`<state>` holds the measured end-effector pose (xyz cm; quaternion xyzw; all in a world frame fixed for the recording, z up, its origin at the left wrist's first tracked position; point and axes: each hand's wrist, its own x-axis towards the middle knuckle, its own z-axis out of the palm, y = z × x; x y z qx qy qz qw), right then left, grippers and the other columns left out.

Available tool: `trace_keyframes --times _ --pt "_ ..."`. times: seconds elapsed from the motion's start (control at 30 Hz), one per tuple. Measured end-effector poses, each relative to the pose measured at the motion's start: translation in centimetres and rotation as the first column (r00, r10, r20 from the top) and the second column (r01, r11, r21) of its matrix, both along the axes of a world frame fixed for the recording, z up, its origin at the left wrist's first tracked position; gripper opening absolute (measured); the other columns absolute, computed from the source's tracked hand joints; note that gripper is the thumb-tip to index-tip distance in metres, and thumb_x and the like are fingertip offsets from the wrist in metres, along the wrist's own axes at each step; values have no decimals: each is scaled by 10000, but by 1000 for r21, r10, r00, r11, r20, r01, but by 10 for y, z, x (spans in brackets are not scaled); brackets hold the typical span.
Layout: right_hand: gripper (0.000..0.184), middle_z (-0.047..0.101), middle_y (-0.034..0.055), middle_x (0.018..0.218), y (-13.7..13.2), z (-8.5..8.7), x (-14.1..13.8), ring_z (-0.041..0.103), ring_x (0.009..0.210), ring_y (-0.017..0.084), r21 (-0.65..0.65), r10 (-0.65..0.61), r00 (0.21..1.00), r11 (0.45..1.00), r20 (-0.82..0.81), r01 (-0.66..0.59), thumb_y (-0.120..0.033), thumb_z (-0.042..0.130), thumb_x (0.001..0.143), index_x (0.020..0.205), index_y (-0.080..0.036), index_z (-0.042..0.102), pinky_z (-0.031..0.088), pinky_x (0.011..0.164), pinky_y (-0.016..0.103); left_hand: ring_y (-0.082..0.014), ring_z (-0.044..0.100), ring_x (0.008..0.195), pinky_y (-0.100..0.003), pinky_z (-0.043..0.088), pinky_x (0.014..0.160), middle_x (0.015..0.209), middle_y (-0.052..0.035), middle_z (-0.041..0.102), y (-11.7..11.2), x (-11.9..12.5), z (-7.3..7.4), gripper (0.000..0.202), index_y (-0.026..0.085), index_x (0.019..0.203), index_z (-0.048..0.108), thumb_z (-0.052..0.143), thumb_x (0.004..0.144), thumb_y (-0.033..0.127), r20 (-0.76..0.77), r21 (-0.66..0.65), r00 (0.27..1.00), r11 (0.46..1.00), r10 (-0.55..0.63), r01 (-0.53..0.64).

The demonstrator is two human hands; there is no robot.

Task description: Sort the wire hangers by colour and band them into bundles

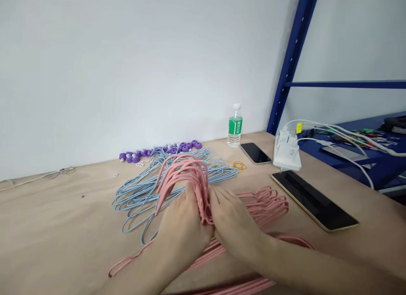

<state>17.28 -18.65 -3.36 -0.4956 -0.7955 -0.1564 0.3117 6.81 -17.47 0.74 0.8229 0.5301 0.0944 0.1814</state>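
A bundle of pink clothes hangers is gathered in front of me, hooks upward and curving to the left. My left hand is closed round the bundle just below the hooks. From the right, my right hand grips the same neck area, its fingers partly hidden behind the wires. The pink shoulders and lower bars spread out to both sides beneath my wrists. Right behind the bundle lies a loose pile of light blue hangers on the brown-covered table.
Several purple round pieces line the wall. A water bottle, a phone, a power strip with white cables and a tablet are on the right. Yellow rubber bands lie behind the blue pile. A blue rack post rises behind.
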Motion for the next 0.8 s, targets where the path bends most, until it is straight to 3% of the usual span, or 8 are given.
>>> trace_keyframes --times 0.1,0.2,0.3,0.4,0.53,0.6,0.7,0.8 --pt "358 636 124 772 -2 4 -2 584 656 220 -14 -19 999 1000 27 19 73 415 617 903 -44 596 473 579 309 -268 585 810 -310 385 613 907 -118 621 -3 1 4 387 107 1084 427 453 698 94 -139 -11 989 999 45 -47" --pt "349 635 115 751 -1 6 2 582 638 204 -43 21 998 999 56 -19 84 378 644 876 -68 590 446 565 286 -289 598 755 -316 367 561 853 -126 631 -1 3 2 407 94 1103 429 421 697 90 -164 25 983 997 77 -74" --pt "358 620 82 690 4 10 12 564 581 181 -165 93 989 984 119 -72 86 341 672 860 -106 577 366 483 266 -271 599 725 -310 375 556 804 -104 642 6 1 -3 367 134 1056 479 400 700 85 -73 56 997 998 29 -25" --pt "350 632 65 713 14 20 29 560 589 175 -308 206 959 941 196 -140 36 379 695 938 -128 569 280 457 264 -240 591 708 -297 397 568 772 -74 650 14 -8 -4 253 186 887 553 412 694 105 54 67 998 997 -34 30" --pt "205 646 27 684 29 39 55 555 595 153 -540 185 958 841 218 -40 -53 478 694 811 -172 596 236 479 243 -205 571 667 -277 413 573 663 -26 631 23 -23 8 174 212 630 542 398 720 175 176 127 982 991 -65 42" --pt "169 645 20 666 36 41 63 551 592 140 -591 162 966 807 204 -10 -65 501 686 766 -176 601 230 484 229 -196 569 667 -273 431 585 647 -6 627 26 -28 16 183 221 606 547 420 737 236 241 71 968 996 -75 60" --pt "269 651 36 662 43 28 61 556 596 153 -509 113 970 861 214 12 -68 472 718 927 -175 602 214 483 231 -200 594 761 -278 478 654 794 7 661 28 -30 20 159 237 789 610 564 682 345 297 -68 953 994 -59 83" --pt "375 652 54 651 44 5 51 550 560 161 -436 75 977 900 200 20 -58 396 765 1100 -147 539 206 467 240 -219 577 952 -324 472 820 1035 -18 635 25 -28 16 445 243 1048 571 613 653 443 328 -169 945 984 -3 62"
